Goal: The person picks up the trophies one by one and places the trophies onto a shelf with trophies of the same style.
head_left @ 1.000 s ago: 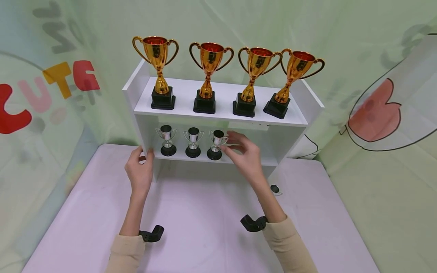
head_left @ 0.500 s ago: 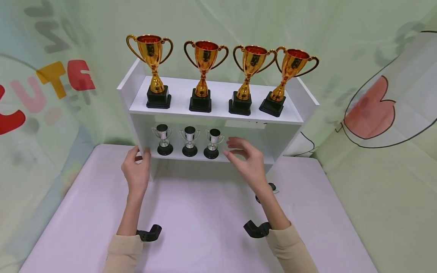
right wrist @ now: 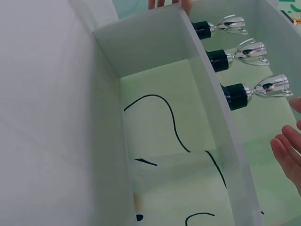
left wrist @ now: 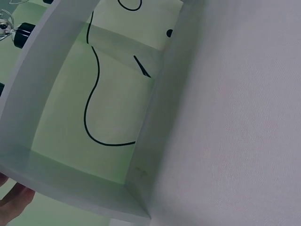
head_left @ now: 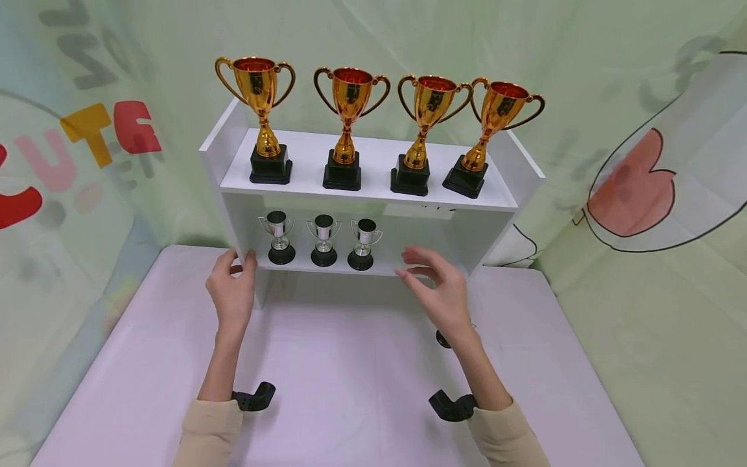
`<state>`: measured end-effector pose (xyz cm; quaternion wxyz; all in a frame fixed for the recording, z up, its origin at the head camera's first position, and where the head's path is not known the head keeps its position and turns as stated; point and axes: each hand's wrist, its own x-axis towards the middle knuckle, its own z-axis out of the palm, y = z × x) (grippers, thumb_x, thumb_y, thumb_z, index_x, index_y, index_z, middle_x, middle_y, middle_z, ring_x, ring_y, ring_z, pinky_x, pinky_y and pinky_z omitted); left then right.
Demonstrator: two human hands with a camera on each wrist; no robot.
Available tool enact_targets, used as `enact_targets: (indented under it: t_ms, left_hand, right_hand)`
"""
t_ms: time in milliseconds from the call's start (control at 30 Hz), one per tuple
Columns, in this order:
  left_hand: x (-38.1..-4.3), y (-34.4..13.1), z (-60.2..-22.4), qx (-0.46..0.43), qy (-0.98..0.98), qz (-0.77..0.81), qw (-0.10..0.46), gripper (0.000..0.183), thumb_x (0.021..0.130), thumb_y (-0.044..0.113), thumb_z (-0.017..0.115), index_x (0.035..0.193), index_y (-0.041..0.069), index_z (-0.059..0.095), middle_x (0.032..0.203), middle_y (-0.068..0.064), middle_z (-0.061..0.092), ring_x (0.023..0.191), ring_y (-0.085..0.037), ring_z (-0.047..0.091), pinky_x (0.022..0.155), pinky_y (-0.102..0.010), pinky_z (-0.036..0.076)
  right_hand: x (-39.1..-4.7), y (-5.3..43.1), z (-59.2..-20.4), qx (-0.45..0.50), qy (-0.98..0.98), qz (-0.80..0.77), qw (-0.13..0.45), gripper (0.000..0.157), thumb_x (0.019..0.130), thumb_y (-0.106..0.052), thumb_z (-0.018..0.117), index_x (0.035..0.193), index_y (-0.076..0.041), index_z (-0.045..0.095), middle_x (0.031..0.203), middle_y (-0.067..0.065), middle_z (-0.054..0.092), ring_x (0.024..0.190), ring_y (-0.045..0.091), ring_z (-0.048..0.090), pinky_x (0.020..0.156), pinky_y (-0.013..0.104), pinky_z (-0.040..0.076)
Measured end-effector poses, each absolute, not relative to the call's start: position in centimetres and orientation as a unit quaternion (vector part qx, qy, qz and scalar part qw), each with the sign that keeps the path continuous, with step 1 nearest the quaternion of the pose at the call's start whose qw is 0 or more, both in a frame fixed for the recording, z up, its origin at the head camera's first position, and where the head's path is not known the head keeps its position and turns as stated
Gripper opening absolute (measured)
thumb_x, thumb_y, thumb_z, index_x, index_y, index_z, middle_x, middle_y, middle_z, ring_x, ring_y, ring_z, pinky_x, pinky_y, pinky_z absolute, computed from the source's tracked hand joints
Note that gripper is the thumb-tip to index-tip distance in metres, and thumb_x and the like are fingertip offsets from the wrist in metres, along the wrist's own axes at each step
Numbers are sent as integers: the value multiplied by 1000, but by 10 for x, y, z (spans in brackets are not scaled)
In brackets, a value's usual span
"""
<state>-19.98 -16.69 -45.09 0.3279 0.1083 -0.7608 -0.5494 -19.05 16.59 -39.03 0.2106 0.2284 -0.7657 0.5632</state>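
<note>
My left hand (head_left: 231, 292) grips the left side panel of a white two-tier shelf (head_left: 373, 202), its fingertips also showing in both wrist views. On the lower tier stand three small silver trophies with black bases: a left trophy (head_left: 281, 239), a middle trophy (head_left: 323, 240) and a right trophy (head_left: 362, 244). My right hand (head_left: 439, 292) is in front of the shelf, right of these trophies, holding nothing, with fingers loosely curved. In the right wrist view its fingers (right wrist: 288, 150) are apart from the nearest silver trophy (right wrist: 256, 90).
Several gold trophies (head_left: 347, 123) with black bases line the upper tier; the rightmost two have handles close together. Another small black-based object (head_left: 443, 339) is mostly hidden behind my right forearm. A pale cloth covers the table (head_left: 338, 389). Printed curtains hang around it.
My right hand has left the right silver trophy and drawn back to the right and toward me. The trophy stays standing. My left hand keeps its place on the shelf; the head view shifted slightly.
</note>
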Motion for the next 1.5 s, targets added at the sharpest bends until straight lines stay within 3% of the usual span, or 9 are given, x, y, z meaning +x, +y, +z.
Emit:
enact_targets:
  t_ms: [367, 467, 667, 967, 1100, 1200, 1333, 1500]
  left_hand:
    - [-199, -166, -449, 116, -762, -546, 328, 28, 100, 15, 64, 123, 3, 73, 119, -16, 73, 83, -13, 57, 63, -11, 44]
    - [-200, -166, -449, 117, -763, -545, 328, 28, 100, 15, 64, 123, 2, 73, 119, -16, 73, 83, -15, 57, 63, -10, 44]
    - [-200, -165, -447, 118, -764, -545, 323, 29, 100, 14, 63, 125, 2, 72, 121, -17, 72, 85, -18, 58, 64, -9, 43]
    - [-200, -165, -446, 125, -760, -547, 326, 30, 99, 14, 63, 124, 1, 72, 120, -18, 72, 86, -25, 60, 64, -10, 43]
    - [-200, -165, -446, 126, -759, -547, 329, 29, 99, 14, 64, 124, 2, 73, 119, -17, 73, 83, -18, 59, 64, -11, 44]
    - [-200, -165, -447, 130, -759, -548, 327, 29, 98, 14, 64, 124, 2, 73, 119, -16, 73, 82, -13, 57, 64, -11, 44]
    - [-201, -165, -446, 131, -757, -549, 329, 30, 98, 14, 64, 124, 1, 72, 120, -17, 73, 83, -17, 58, 63, -11, 44]
    - [-200, -163, -445, 131, -756, -549, 331, 29, 98, 14, 64, 123, 1, 73, 119, -17, 73, 82, -15, 57, 63, -11, 43]
  right_hand:
    - [-175, 191, -407, 214, -779, 534, 248, 34, 83, 9, 79, 116, 2, 72, 110, 20, 74, 99, 9, 70, 89, 24, 57]
    - [-172, 197, -412, 199, -791, 520, 254, 34, 81, 10, 79, 114, 3, 72, 109, 20, 74, 97, -2, 67, 89, 22, 56]
    - [-168, 212, -427, 170, -815, 481, 274, 38, 76, 15, 81, 112, 6, 72, 107, 23, 74, 99, -11, 62, 92, 15, 52]
    - [-158, 238, -447, 154, -843, 418, 301, 42, 79, 6, 84, 118, -5, 74, 114, 12, 75, 112, -1, 61, 99, 10, 44]
    - [-155, 249, -457, 150, -850, 398, 310, 45, 77, 7, 83, 120, -2, 72, 118, 15, 73, 116, 0, 59, 100, 7, 40]
    - [-150, 255, -463, 125, -860, 400, 291, 45, 79, 6, 83, 122, -2, 71, 119, 15, 72, 114, 1, 60, 99, 6, 40]
    - [-146, 261, -468, 77, -872, 414, 250, 46, 81, 1, 83, 124, -4, 70, 121, 14, 71, 109, 0, 60, 98, 6, 42]
    - [-145, 269, -475, 32, -873, 442, 202, 47, 84, -4, 83, 128, -4, 67, 124, 13, 70, 108, 9, 64, 97, 7, 45]
